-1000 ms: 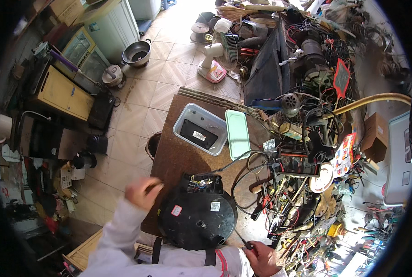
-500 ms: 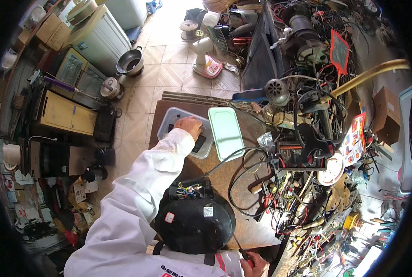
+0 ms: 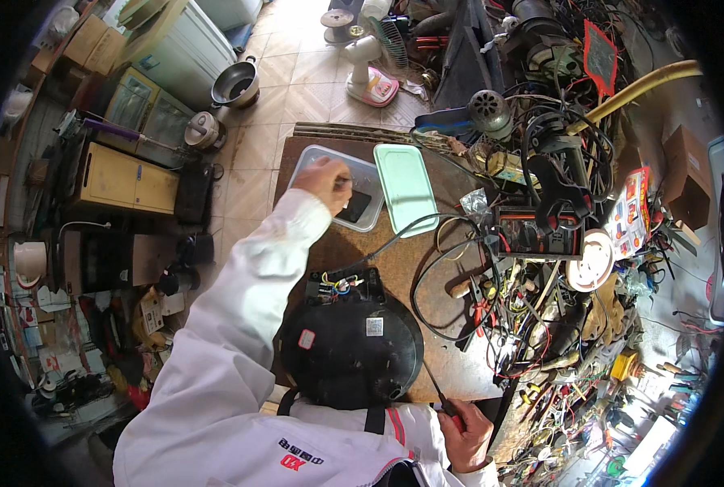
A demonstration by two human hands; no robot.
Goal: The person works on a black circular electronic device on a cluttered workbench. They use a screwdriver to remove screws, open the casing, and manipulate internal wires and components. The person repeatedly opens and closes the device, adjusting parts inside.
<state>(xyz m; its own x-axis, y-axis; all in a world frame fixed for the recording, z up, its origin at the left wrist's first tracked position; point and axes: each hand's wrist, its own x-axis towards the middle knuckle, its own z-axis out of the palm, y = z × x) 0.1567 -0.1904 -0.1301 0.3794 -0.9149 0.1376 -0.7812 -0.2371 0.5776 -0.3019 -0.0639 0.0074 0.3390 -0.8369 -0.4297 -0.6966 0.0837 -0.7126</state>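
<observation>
Your left hand (image 3: 327,183) at the clear tub (image 3: 365,174), upper centre
Dark slab (image 3: 355,208) inside; can't tell what those fingers hold. Your right hand (image 3: 466,434) clasps a screwdriver (image 3: 440,394), lower centre-right; brown table (image 3: 398,268) mid-frame, tiled floor (image 3: 297,93) above.

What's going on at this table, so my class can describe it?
One person is working. The left-hand grip is over the clear tub; whether it holds anything is unclear. The right-hand grip has a screwdriver near a round black appliance with exposed wires. The green lid is beside the tub.
</observation>
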